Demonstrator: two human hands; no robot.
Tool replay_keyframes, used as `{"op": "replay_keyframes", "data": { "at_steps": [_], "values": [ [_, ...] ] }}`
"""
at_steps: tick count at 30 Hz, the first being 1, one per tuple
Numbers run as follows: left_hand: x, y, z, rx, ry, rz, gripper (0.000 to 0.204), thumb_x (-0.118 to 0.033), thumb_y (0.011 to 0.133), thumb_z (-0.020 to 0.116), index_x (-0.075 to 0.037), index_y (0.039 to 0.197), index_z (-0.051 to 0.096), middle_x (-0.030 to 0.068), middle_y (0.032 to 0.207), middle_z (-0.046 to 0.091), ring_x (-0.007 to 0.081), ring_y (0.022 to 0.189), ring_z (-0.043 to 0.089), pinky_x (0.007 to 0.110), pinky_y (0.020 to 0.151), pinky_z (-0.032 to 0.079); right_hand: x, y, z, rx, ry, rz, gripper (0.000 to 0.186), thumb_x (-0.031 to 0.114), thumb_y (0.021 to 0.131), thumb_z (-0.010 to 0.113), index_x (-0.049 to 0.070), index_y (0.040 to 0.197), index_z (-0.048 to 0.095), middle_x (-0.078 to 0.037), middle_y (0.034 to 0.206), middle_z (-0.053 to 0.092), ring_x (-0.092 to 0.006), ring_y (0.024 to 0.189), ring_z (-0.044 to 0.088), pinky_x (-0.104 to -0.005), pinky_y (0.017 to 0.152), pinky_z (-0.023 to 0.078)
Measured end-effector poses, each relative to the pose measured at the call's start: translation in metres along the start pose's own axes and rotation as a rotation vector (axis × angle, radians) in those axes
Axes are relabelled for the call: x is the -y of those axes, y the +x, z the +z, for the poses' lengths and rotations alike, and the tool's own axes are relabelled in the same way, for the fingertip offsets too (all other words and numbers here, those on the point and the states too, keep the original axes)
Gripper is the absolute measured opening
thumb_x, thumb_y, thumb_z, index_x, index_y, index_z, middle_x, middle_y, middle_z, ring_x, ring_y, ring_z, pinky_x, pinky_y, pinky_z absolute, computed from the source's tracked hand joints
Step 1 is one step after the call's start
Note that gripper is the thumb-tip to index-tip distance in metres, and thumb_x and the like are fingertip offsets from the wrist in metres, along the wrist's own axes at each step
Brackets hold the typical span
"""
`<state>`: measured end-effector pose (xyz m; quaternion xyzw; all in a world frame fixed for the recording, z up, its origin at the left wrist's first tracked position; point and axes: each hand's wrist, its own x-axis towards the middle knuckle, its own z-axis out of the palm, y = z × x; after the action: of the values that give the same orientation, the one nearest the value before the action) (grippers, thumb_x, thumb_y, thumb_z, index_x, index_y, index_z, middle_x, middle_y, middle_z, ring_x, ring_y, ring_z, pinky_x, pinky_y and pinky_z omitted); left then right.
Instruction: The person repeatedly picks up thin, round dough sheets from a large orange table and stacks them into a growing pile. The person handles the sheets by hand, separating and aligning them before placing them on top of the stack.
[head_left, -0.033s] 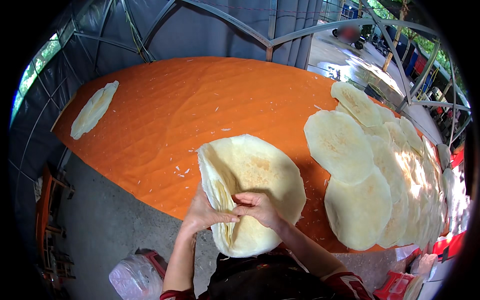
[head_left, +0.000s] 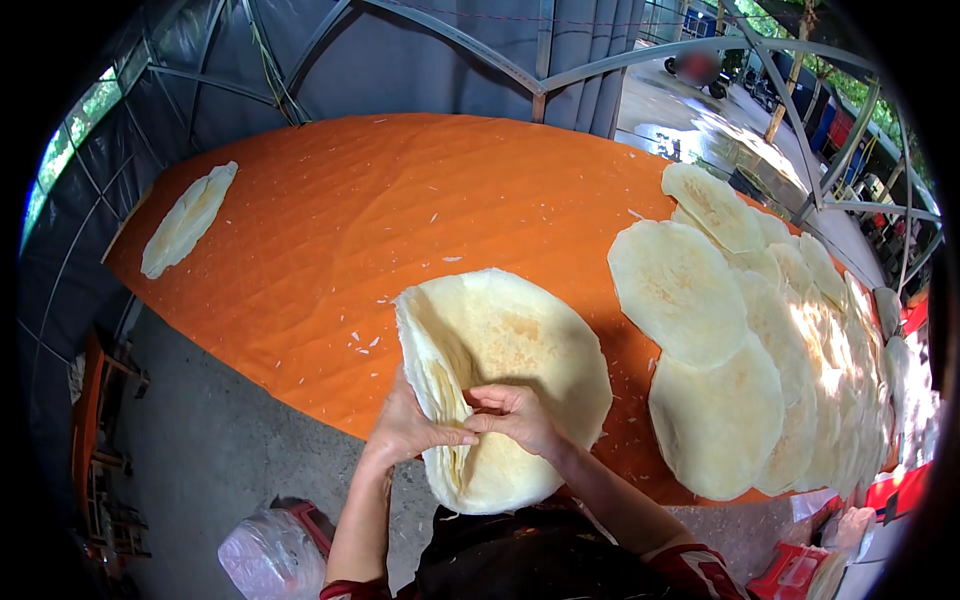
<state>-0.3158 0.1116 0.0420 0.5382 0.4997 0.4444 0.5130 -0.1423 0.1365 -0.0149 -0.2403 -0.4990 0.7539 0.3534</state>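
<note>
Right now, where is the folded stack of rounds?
In the head view, the folded stack is below centre, over the near edge of the orange table, held by the left hand and right hand, left of the spread rounds.

Room is lying past the bent stack on the orange counter.
Overlapping flat rounds are blocking the right side, and one long piece is getting in the way far left.

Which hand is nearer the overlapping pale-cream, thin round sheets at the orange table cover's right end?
Right. The right hand is left of the overlapping sheets, at the cream, partly folded round sheet; the left hand is farther left, gripping its folded side.
</note>
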Motion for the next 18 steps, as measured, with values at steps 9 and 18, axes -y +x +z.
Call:
{"op": "replay_keyframes", "data": {
  "at_steps": [9,18],
  "values": [
    [0.006,-0.005,-0.007,0.03,0.15,-0.032,0.101,-0.003,0.044,0.078,0.003,0.126,0.019,0.0139,0.112,0.046,0.022,0.106,0.044,0.031,0.092,0.036,0.012,-0.006,0.003,0.042,-0.096,0.047,0.046,-0.002,0.074,0.06,-0.008,0.116,0.043,-0.01,0.104,0.056,-0.0126,0.09,0.056,-0.0249,0.078,0.045],
    [0.004,-0.007,-0.006,0.016,0.089,-0.027,0.093,0.006,0.052,0.061,0.002,0.129,0.009,0.0124,0.117,0.04,0.0189,0.112,0.038,0.03,0.094,0.032,0.008,-0.005,0.021,-0.195,-0.565,0.054,0.021,0.009,0.086,0.043,-0.002,0.101,0.052,-0.001,0.077,0.051,-0.0048,0.071,0.044,-0.0223,0.062,0.039]
  ]
}}
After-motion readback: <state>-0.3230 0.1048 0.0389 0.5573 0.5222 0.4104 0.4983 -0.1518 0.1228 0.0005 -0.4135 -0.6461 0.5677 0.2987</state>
